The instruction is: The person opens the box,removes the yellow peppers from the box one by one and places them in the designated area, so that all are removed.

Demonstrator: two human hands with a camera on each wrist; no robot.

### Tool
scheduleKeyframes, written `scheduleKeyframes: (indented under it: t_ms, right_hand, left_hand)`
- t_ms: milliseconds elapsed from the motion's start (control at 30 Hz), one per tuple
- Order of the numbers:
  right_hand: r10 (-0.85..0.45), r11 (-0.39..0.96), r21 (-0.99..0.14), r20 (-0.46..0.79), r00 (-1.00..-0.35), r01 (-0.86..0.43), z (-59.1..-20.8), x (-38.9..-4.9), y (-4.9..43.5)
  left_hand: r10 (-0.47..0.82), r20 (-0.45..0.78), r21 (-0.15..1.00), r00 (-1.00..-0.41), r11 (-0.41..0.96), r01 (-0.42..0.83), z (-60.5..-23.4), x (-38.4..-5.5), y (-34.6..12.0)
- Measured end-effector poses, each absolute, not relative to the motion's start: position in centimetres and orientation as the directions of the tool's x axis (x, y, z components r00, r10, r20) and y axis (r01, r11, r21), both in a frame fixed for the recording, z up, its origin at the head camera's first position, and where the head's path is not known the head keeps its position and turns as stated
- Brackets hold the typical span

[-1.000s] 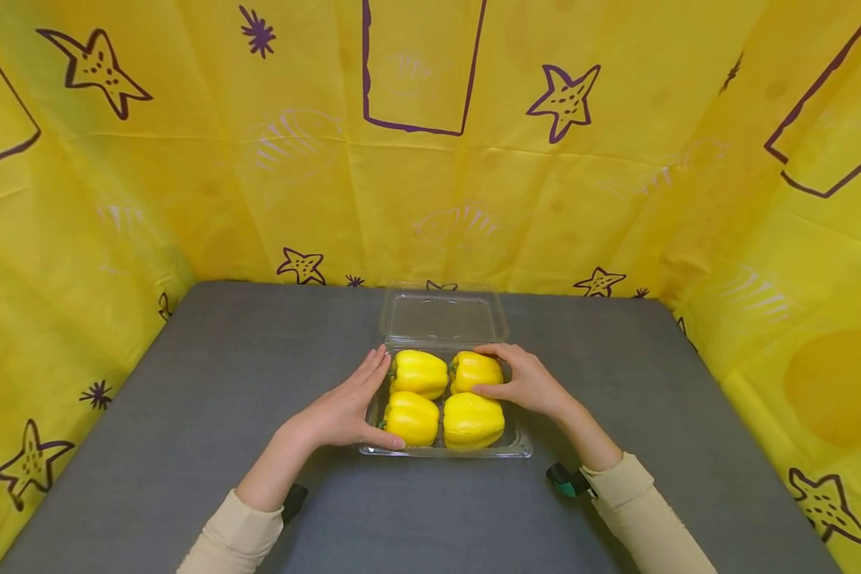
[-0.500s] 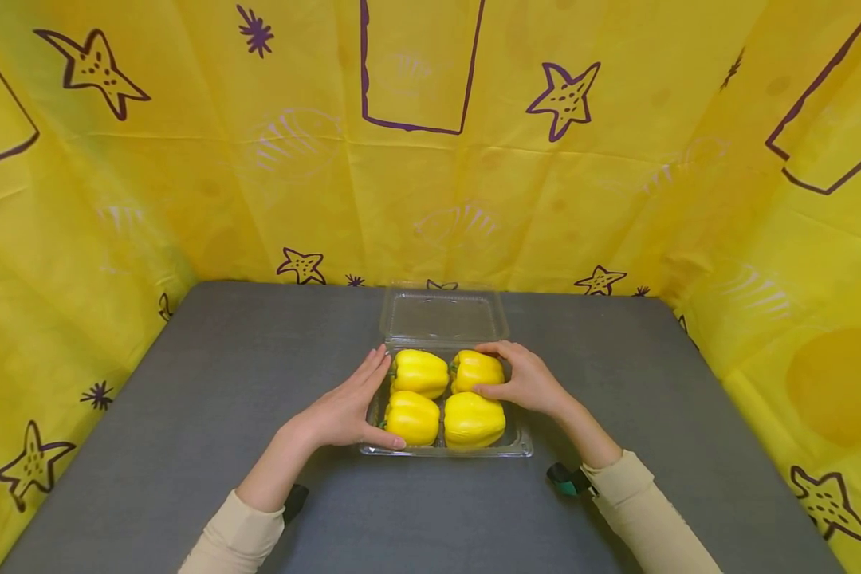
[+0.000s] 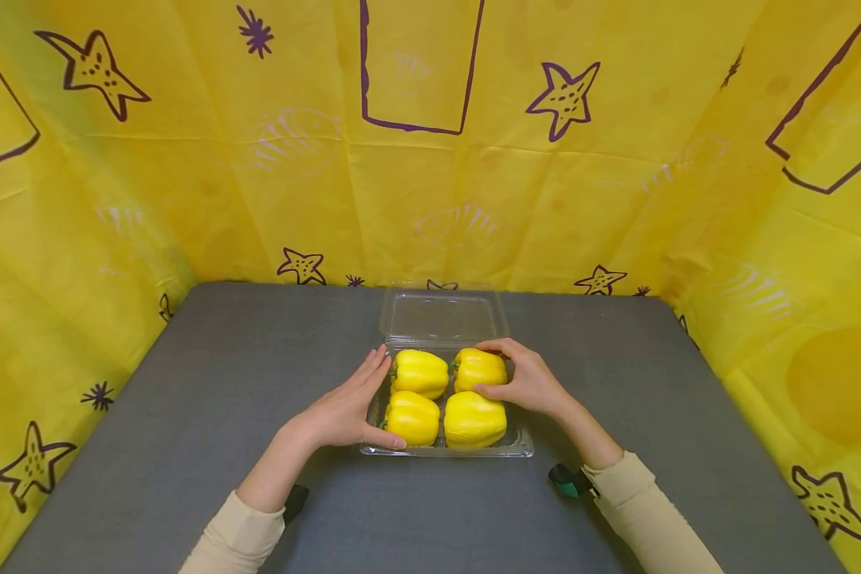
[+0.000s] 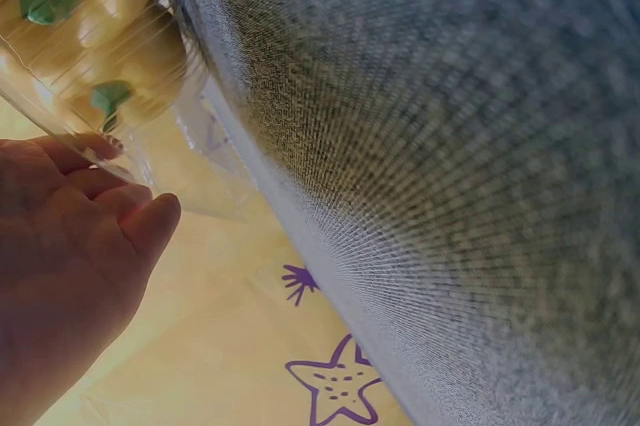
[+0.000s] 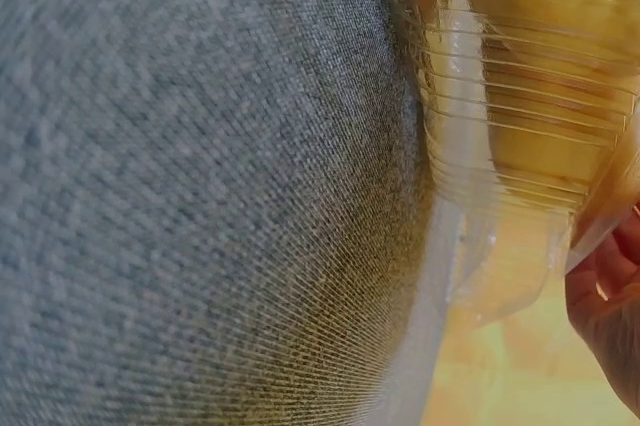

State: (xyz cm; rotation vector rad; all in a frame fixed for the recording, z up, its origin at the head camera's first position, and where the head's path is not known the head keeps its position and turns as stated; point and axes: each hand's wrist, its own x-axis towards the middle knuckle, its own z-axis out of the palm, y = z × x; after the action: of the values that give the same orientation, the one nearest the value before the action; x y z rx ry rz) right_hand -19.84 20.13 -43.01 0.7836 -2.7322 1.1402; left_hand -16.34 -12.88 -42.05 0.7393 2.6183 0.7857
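Observation:
In the head view a clear plastic clamshell container [image 3: 445, 452] holds several yellow bell peppers in two rows. My right hand [image 3: 529, 381] grips the far right bell pepper [image 3: 479, 370], thumb on its near side and fingers over its far side. A near right bell pepper [image 3: 475, 420] sits just in front of it. My left hand [image 3: 344, 406] rests along the container's left side with straight fingers, its thumb at the near left bell pepper [image 3: 412, 418]. Beside it lies the far left bell pepper [image 3: 420, 373]. Green stems [image 4: 112, 98] show through the container wall in the left wrist view.
The container's lid [image 3: 445, 315] lies folded back toward the rear edge of the grey table [image 3: 258, 343]. A yellow patterned cloth [image 3: 430, 183] hangs behind and at both sides. Dark straps [image 3: 568, 481] are on both wrists.
My right hand and the far right bell pepper have shifted slightly to the right. The near right pepper has edged right too. My left hand stays in place.

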Motion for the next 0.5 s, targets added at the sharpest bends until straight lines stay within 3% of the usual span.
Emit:
scheduleKeyframes:
  t_ms: [500]
  right_hand:
    - [-0.383, 0.54, -0.647, 0.38, -0.842, -0.538, -43.11, -19.39, 20.07]
  left_hand:
    - [0.556, -0.138, 0.577, -0.819, 0.718, 0.39, -41.88, -16.26, -12.9]
